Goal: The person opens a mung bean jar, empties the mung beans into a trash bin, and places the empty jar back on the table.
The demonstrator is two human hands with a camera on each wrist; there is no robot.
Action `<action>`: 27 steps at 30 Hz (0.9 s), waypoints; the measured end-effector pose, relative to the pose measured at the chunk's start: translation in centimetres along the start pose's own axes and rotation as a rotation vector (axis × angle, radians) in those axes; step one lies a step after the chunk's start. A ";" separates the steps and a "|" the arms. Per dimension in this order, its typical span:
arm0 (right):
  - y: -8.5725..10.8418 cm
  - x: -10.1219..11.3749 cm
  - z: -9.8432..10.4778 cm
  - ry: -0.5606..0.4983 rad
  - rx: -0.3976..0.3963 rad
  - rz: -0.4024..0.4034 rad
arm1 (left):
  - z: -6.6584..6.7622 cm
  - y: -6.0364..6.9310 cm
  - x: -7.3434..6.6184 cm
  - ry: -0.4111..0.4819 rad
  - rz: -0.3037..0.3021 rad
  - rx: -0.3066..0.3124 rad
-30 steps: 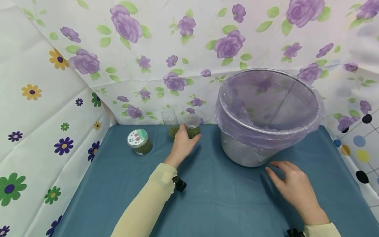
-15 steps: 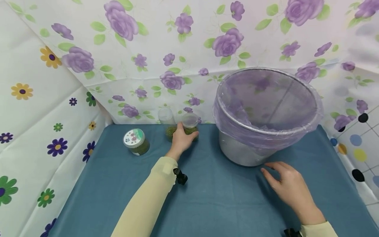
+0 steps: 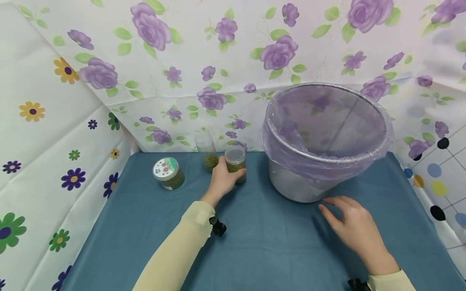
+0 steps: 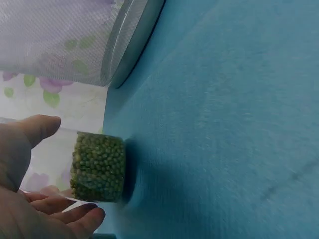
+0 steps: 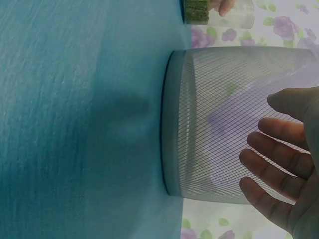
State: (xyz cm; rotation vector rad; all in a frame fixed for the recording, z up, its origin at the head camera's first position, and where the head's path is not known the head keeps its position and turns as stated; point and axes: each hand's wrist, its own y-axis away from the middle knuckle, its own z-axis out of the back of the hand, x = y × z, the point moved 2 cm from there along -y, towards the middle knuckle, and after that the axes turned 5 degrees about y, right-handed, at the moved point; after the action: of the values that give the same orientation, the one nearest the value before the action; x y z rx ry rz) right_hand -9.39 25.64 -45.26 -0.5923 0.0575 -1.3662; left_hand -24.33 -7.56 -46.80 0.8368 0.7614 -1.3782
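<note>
My left hand [image 3: 223,181] grips a clear jar of green beans [image 3: 236,165] near the back edge of the table, thumb on its right side and fingers on its left. In the left wrist view, the thumb and fingers of the hand [image 4: 30,211] lie around the jar, with beans [image 4: 98,167] filling its base. My right hand [image 3: 358,230] is held in front of the mesh bin [image 3: 300,186], fingers slightly bent and holding nothing. The right wrist view shows that hand [image 5: 304,169] with spread fingers before the mesh [image 5: 219,124].
A taller clear jar with beans [image 3: 210,161] stands just left of the gripped one. Farther left is a wide jar with a flowered lid [image 3: 168,173]. The bin has a purple liner [image 3: 309,167] over its rim. Patterned cloth [image 3: 225,72] hangs behind the blue table [image 3: 269,242].
The jar in my left hand has come slightly forward, away from the back cloth. My right hand has hardly moved; the head view has shifted a little.
</note>
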 end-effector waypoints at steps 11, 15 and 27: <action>0.0 2.0 0.5 -0.025 -0.012 0.074 | 2.6 3.7 0.2 0.044 -0.141 -0.045; -0.1 2.4 0.4 -0.033 -0.017 0.096 | 3.2 5.1 0.4 0.083 -0.208 -0.037; -0.8 3.8 0.0 -0.062 -0.015 0.152 | 2.4 8.4 -0.2 0.083 -0.366 0.014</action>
State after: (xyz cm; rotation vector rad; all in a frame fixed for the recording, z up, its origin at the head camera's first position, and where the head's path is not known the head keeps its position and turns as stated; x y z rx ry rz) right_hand -9.25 22.05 -43.75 -0.6300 0.0611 -1.2006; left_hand -16.03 -9.38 -44.90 0.7948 1.0062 -1.6809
